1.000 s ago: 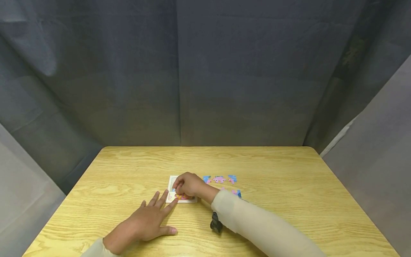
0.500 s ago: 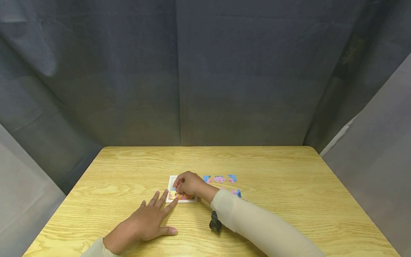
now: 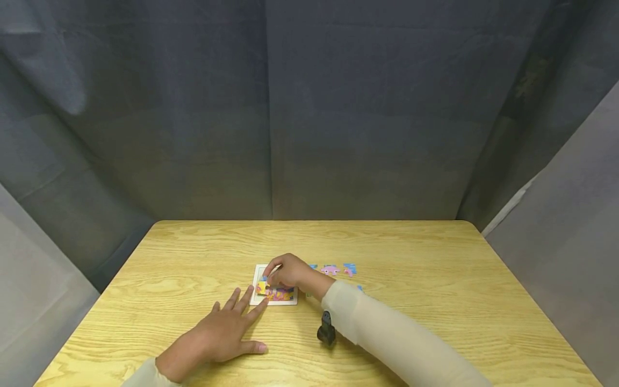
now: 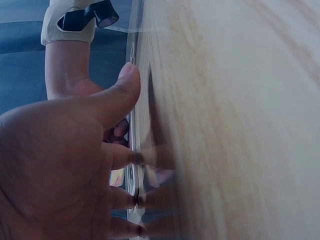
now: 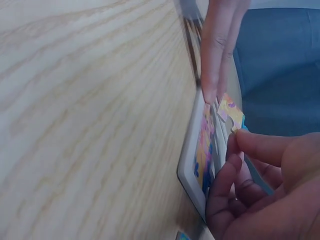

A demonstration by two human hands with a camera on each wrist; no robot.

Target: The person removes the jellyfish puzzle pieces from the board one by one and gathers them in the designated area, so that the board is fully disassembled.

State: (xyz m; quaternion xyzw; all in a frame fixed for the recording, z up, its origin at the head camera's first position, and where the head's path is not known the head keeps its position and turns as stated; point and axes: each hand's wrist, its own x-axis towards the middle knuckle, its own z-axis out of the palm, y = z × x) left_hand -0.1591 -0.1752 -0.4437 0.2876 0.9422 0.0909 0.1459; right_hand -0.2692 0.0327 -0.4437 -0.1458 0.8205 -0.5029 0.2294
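Note:
My right hand [image 3: 288, 270] pinches a yellow and blue jigsaw piece [image 5: 230, 109] between thumb and fingers. The piece stands tilted over the left part of a puzzle tray with a white frame [image 3: 285, 303]. Along the tray's near side lies a row of fitted pieces [image 3: 280, 294] in pink, yellow and blue. My left hand [image 3: 223, 331] lies spread on the table, palm down, its fingertips right at the tray's left and near edges. In the right wrist view, left-hand fingers [image 5: 215, 55] reach the frame beside the pinched piece.
Loose pieces lie right of the tray, among them a pink one with eyes [image 3: 331, 270] and a blue and pink one [image 3: 350, 269]. My right forearm partly covers others, such as a blue one [image 3: 360, 288]. A black wrist camera [image 3: 326, 330] hangs below the right sleeve.
My right hand has shifted slightly up and to the right, and the piece in its fingers now shows more of its yellow face. My left hand has stayed in place.

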